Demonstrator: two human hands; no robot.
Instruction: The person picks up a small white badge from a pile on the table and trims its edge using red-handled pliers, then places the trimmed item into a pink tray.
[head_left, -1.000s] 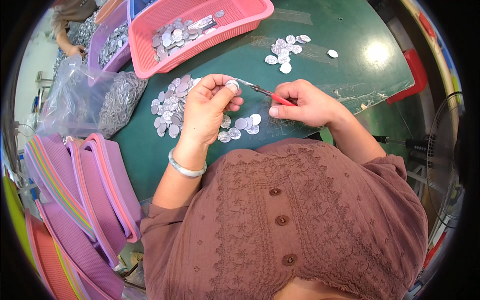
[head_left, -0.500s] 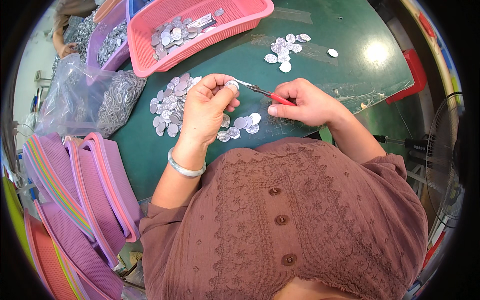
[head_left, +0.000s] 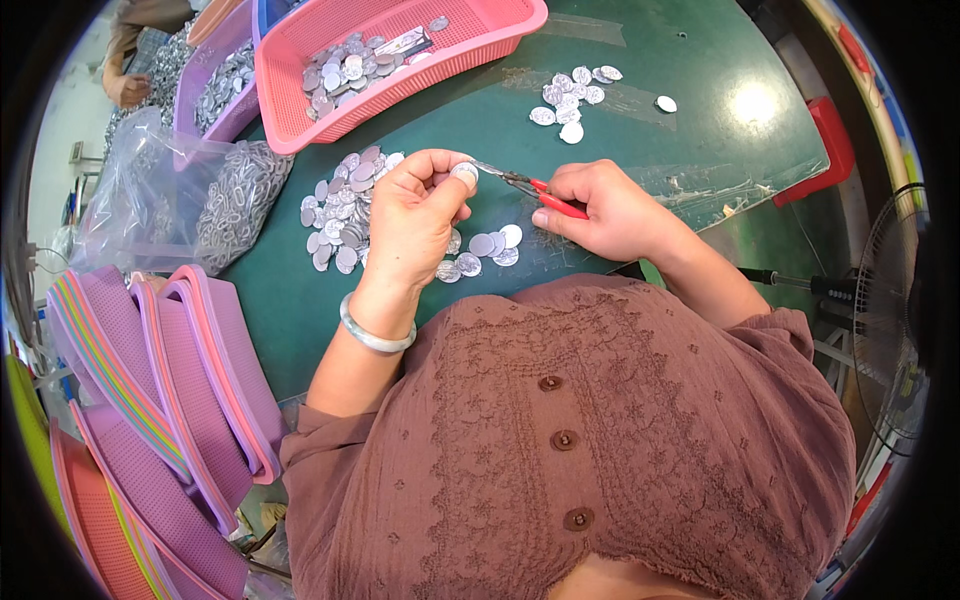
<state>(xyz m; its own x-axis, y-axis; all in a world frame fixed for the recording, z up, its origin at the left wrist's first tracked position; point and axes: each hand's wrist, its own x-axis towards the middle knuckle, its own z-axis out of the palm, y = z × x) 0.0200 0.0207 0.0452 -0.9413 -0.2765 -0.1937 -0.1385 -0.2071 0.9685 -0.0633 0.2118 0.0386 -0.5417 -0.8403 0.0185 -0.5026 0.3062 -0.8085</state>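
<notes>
working over the green surface (head_left: 700,150), i have my brown shirt filling the lower part of the view and both forearms reaching up out of it. to my left a stack of purple and pink baskets (head_left: 170,400) leans on its side, with orange ones below them at the rim. above that lies a clear plastic bag (head_left: 160,200) bulging with silvery metal pieces, its edge just beside my pile. at the top a pink basket (head_left: 400,50) holds more silver discs, and a purple basket (head_left: 215,90) next to it is full of them too; another person's hand (head_left: 128,90) shows at the far top left. on the right a red block (head_left: 825,140) sits at the surface's edge, and a fan's wire guard (head_left: 890,320) curves along the rim.

directly under my left hand (head_left: 415,215) spreads a loose pile of silver discs (head_left: 345,205), crowding the space between that hand and the bag; a few more lie between my wrists. a smaller cluster of discs (head_left: 575,95) rests well apart, farther up the surface, with one stray disc (head_left: 666,103) beside it.

my left hand is closed, pinching a single disc (head_left: 463,174) between thumb and fingertips, raised above the pile. my right hand (head_left: 605,210) is wrapped around the red handles of small pliers (head_left: 525,185), whose metal tip meets the edge of that disc. a pale bangle (head_left: 375,335) circles my left wrist.
</notes>
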